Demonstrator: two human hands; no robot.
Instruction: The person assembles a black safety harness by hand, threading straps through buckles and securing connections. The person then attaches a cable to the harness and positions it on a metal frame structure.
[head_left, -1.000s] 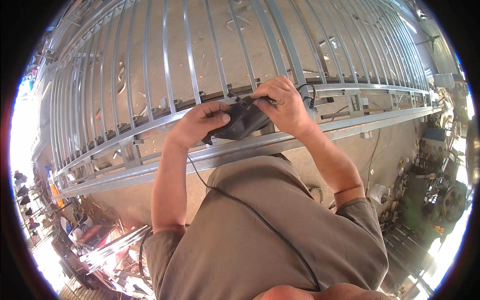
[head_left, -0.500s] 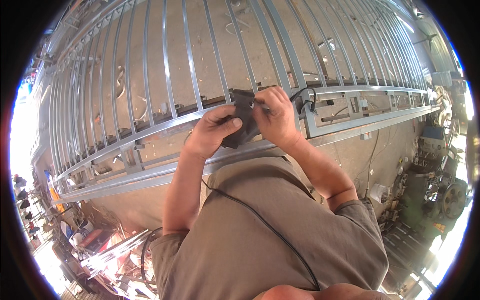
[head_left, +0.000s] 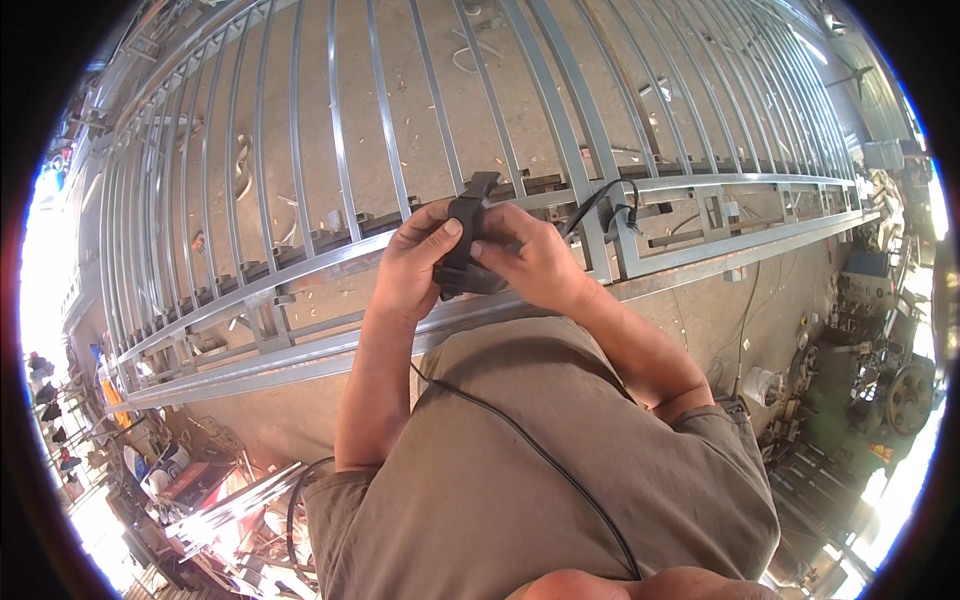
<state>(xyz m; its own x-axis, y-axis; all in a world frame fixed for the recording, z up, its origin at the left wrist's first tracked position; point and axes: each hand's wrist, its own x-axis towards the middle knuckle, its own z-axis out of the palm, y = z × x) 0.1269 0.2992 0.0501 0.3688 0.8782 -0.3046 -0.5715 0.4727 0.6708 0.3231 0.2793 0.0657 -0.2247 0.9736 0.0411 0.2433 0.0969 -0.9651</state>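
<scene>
A dark strap-like piece (head_left: 463,235) with a notched, buckle-like end stands upright between my hands, over the near rail of a metal frame. My left hand (head_left: 412,262) closes on its left side, the thumb lying across the front. From the right, my right hand (head_left: 530,258) pinches its edge with thumb and bent fingers. A wider dark part of the same piece hangs below my fingers; its exact kind I cannot make out. Just right of my right hand, a black cable loop (head_left: 612,190) lies over the frame's uprights.
The silvery barred metal frame (head_left: 390,150) spans the area ahead, its long lower rail (head_left: 250,365) close to my body. A thin black cable (head_left: 520,435) runs down my shirt. Metal stock (head_left: 235,505) lies at lower left. Machinery with a wheel (head_left: 908,400) and a white bucket (head_left: 763,386) stand at right.
The dark piece has turned and now shows a narrower, strap-like side. My right hand has moved down and slightly left, from its top to its side. The left hand has shifted slightly, still holding it.
</scene>
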